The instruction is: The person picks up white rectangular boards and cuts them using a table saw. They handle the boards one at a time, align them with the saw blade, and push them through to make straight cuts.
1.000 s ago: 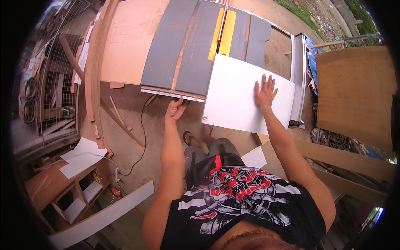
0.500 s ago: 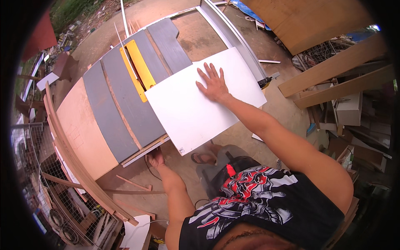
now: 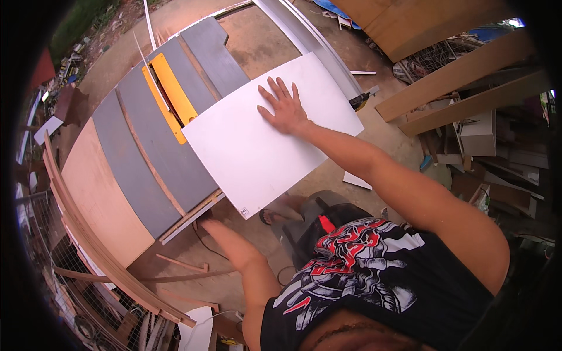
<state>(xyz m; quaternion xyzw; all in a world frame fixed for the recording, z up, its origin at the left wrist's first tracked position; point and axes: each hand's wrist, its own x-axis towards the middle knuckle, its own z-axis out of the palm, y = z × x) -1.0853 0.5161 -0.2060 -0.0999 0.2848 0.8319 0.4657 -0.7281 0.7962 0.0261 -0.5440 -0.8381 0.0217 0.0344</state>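
A white rectangular board lies flat on the right part of a grey table saw top. Its far left corner meets the near end of the yellow insert plate, where the blade slot runs. My right hand rests palm down on the board, fingers spread. My left hand reaches beneath the near edge of the saw table, beside a dark cable. Its fingers are hidden there, so I cannot see what they touch.
A pale wooden panel extends the table on the left, with long curved-looking wooden strips beside it. At right stand wooden planks and piled offcuts. A metal rail runs along the table's right side. Wood scraps lie on the floor.
My left hand has slipped farther under the table edge, hiding its fingers. The whole view has shifted, while the board and my right hand keep their place on the saw top.
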